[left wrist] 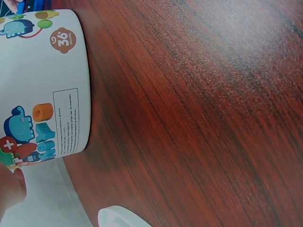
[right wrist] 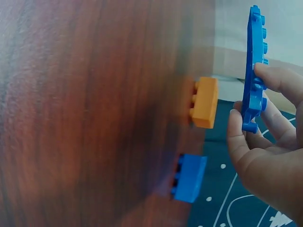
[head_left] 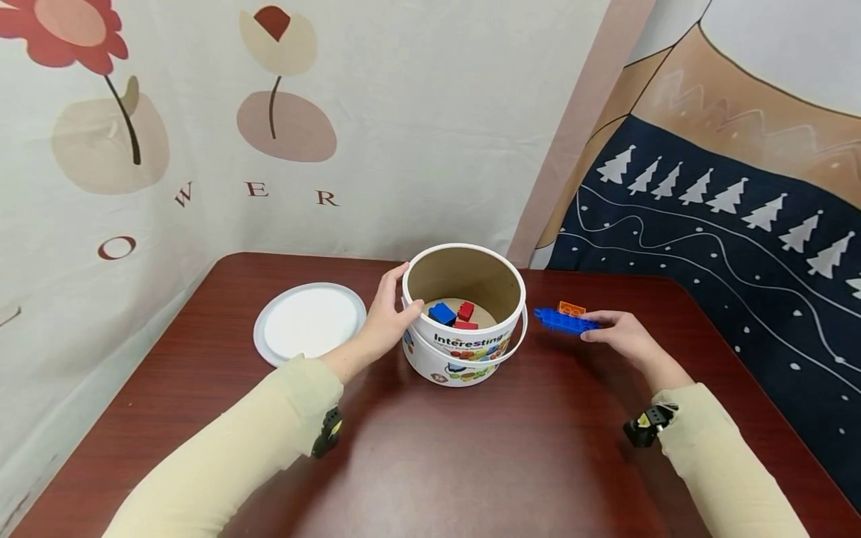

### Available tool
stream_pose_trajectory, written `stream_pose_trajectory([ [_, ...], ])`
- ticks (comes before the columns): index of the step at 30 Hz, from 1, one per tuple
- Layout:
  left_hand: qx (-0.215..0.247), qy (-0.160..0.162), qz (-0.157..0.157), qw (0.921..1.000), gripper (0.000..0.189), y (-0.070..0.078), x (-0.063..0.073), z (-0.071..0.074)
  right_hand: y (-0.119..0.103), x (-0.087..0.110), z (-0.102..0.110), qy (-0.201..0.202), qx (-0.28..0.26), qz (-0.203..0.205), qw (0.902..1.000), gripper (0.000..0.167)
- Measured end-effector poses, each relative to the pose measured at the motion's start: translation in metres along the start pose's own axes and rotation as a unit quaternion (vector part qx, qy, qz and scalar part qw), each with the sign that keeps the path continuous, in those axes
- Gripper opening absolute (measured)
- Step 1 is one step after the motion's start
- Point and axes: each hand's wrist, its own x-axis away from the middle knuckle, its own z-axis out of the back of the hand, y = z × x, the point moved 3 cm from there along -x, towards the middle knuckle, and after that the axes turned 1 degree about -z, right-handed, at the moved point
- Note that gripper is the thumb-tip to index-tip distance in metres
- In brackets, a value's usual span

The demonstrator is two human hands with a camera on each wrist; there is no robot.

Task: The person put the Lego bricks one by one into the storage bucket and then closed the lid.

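A white printed bucket (head_left: 424, 360) stands upright on the table, its handle hanging at the front. My left hand (head_left: 380, 323) holds its left rim, the thumb lying near the front edge. Inside the bucket lie a blue block (head_left: 442, 313) and red blocks (head_left: 466, 310). To the right of the bucket, my right hand (head_left: 625, 336) pinches a long flat blue studded piece (head_left: 561, 320) above the table. In the right wrist view, thumb and fingers grip the blue piece (right wrist: 254, 61) near one end. An orange block (right wrist: 205, 102) and another blue block (right wrist: 189, 177) lie on the table below it.
A round white lid (head_left: 312, 321) lies on the dark red wooden table (head_left: 457, 463), left of the bucket. Behind the table hangs a pale flower-print cloth (head_left: 417, 149), with a dark tree-print cloth (head_left: 673, 232) at the right.
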Motion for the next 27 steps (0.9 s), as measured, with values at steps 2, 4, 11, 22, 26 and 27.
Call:
stream_pose_trajectory([
  [2, 0.000, -0.001, 0.000, 1.0000, 0.067, 0.001, 0.000, 0.000, -0.004, 0.002, 0.002, 0.003, 0.003, 0.007, 1.0000, 0.054],
  [4, 0.000, -0.002, 0.001, 1.0000, 0.067, 0.001, 0.000, 0.000, -0.008, 0.003, 0.005, 0.006, 0.007, 0.012, 0.9999, 0.053],
  [11, -0.002, -0.007, 0.009, 0.9999, 0.066, 0.000, -0.001, 0.000, -0.023, 0.008, 0.014, 0.009, 0.017, 0.016, 0.9997, 0.053],
  [22, -0.012, 0.007, -0.022, 0.9997, 0.066, 0.001, 0.003, 0.001, -0.048, 0.009, 0.025, 0.014, 0.018, 0.015, 0.9996, 0.055],
  [26, -0.014, 0.003, -0.016, 0.9998, 0.067, 0.000, 0.001, 0.000, -0.058, 0.011, 0.027, 0.013, 0.013, 0.018, 0.9997, 0.055],
  [27, -0.008, -0.001, -0.008, 0.9999, 0.068, -0.001, 0.001, 0.000, -0.061, 0.012, 0.027, 0.011, 0.011, 0.019, 0.9997, 0.055],
])
